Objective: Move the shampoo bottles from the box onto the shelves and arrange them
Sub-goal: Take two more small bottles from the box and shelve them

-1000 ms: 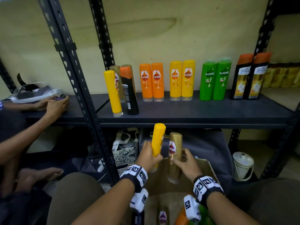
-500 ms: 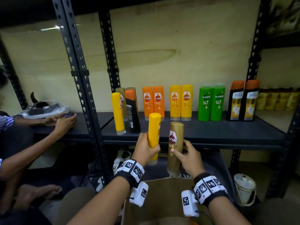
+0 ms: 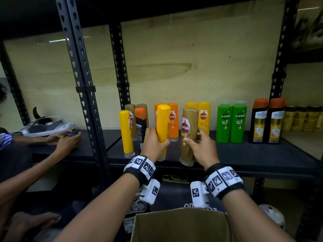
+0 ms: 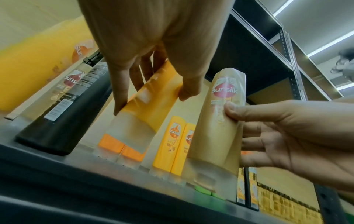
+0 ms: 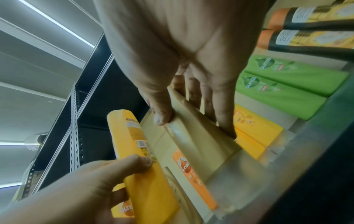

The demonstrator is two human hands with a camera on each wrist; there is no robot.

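My left hand (image 3: 154, 143) grips a yellow shampoo bottle (image 3: 162, 126) upright, cap down, over the front of the dark shelf (image 3: 244, 159). My right hand (image 3: 201, 147) holds a gold Sunsilk bottle (image 3: 187, 135) beside it, also cap down. Both bottles hang just above the shelf's front part. In the left wrist view my fingers wrap the yellow bottle (image 4: 153, 97), and the gold bottle (image 4: 218, 121) is to its right. In the right wrist view my thumb and fingers pinch the gold bottle (image 5: 191, 136). The cardboard box (image 3: 181, 224) sits open below my wrists.
Behind stand pairs of orange (image 3: 173, 119), yellow (image 3: 203, 116), green (image 3: 231, 123) and black-and-orange bottles (image 3: 267, 119). At the shelf's left stand a yellow (image 3: 125, 131), a black (image 3: 140, 126) and gold bottles. Another person's hand (image 3: 68, 142) rests on the left shelf beyond the upright post (image 3: 83, 95).
Both hands have risen from the box to shelf height and moved forward with their bottles. The head view has tilted up, so the box now shows only at the bottom edge.
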